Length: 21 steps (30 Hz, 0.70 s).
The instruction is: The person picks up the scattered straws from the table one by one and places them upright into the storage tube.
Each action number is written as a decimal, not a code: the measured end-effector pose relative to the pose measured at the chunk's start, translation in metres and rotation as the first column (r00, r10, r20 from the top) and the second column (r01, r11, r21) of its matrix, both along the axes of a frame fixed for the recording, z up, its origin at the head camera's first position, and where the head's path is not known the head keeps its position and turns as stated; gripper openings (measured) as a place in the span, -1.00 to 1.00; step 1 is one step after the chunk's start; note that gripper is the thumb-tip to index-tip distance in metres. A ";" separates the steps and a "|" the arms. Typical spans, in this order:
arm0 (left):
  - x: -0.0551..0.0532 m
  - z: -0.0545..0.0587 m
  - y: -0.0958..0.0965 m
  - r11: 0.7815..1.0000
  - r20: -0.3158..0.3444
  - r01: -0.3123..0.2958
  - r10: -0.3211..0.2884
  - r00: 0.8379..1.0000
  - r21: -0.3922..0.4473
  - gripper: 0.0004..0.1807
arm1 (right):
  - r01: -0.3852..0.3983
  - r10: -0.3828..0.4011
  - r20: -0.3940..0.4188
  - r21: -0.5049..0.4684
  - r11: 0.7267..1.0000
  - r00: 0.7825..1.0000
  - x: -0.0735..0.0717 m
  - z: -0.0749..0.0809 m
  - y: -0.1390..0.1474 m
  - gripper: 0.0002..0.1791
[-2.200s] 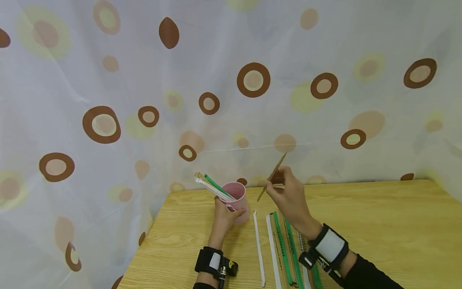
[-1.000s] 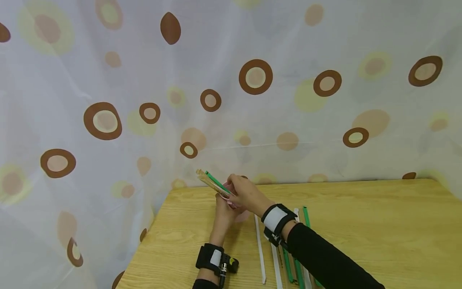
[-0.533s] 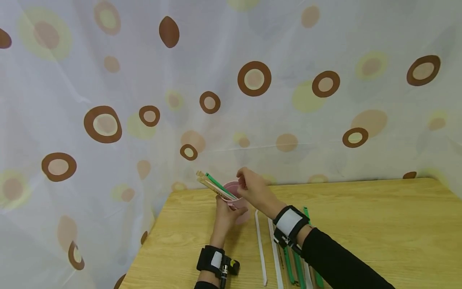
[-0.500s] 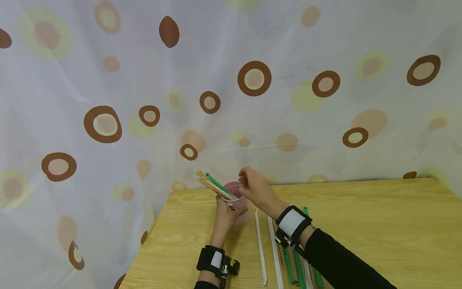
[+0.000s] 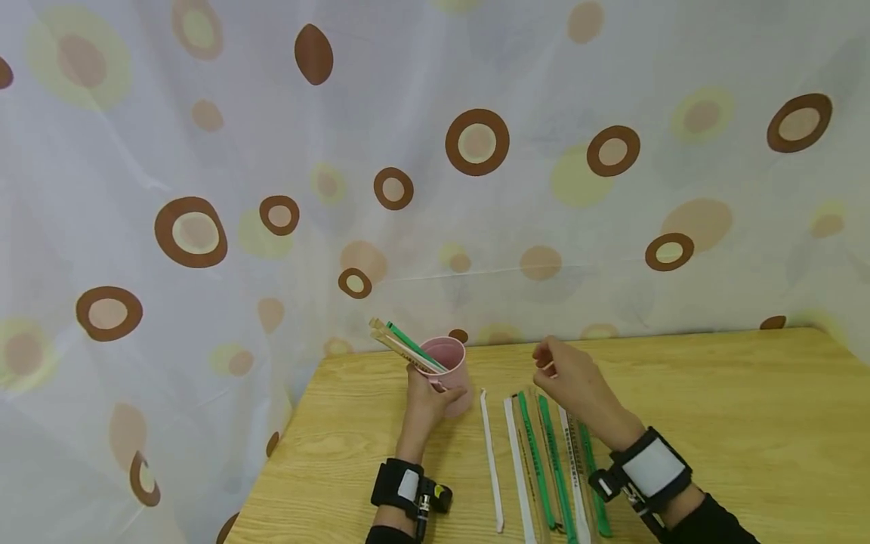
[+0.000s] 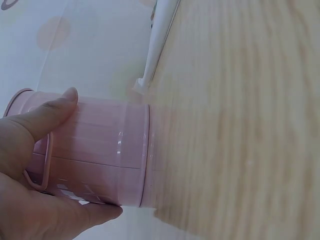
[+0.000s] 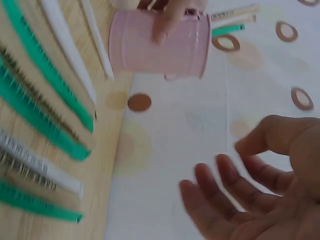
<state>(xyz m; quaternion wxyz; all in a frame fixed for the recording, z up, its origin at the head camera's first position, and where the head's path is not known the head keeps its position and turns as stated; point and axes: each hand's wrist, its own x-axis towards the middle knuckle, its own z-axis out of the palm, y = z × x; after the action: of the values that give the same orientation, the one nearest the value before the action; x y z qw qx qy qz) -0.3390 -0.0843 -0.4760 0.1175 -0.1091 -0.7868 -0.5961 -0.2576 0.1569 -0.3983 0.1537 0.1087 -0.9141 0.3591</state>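
My left hand [image 5: 423, 408] grips a pink cup [image 5: 458, 381] by its handle side, thumb on its wall, also plain in the left wrist view. The cup stands upright on the table. Several wrapped straws, brown, white and green [image 5: 411, 344], lean out over its left rim. To the right, my right hand [image 5: 581, 381] hovers above the far ends of a row of wrapped straws. In the right wrist view its fingers are loosely bent with nothing between them. That row holds white, brown and green straws [image 5: 558, 461]; a white straw [image 5: 492, 462] lies apart, nearer the cup.
The wood-grain table [image 5: 734, 438] extends to the right of the straws. A white curtain [image 5: 408, 91] with brown and yellow circles hangs behind the table and along its left side. Each wrist wears a black strap [image 5: 651, 470] with a small camera.
My right hand put a brown straw into the cup, let go, and has moved away rightward to above the row. The left hand keeps its hold on the cup.
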 end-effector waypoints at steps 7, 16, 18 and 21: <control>-0.002 0.000 -0.003 0.999 -0.057 0.017 -0.015 0.998 0.034 0.00 | 0.040 -0.070 0.221 0.138 0.990 0.973 0.026 -0.007 0.038 -0.69; -0.001 0.001 0.001 1.000 0.043 0.002 -0.002 0.999 0.004 0.03 | 0.028 -0.090 0.404 0.158 0.987 0.910 0.046 -0.050 0.047 -0.73; -0.001 0.001 0.001 1.000 0.040 0.006 -0.006 0.999 0.017 0.04 | 0.035 -0.092 0.404 0.146 0.989 0.910 0.048 -0.055 0.045 -0.76; 0.000 0.002 0.000 1.000 0.042 0.007 -0.008 0.999 0.026 0.04 | 0.038 -0.101 0.402 0.160 0.986 0.910 0.047 -0.058 0.041 -0.76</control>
<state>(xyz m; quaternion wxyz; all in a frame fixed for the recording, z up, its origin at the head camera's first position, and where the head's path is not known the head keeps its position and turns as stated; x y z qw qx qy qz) -0.3394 -0.0840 -0.4744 0.0998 -0.0980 -0.7810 -0.6087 -0.2104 0.1975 -0.4558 -0.0365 0.0099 -0.9535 0.2989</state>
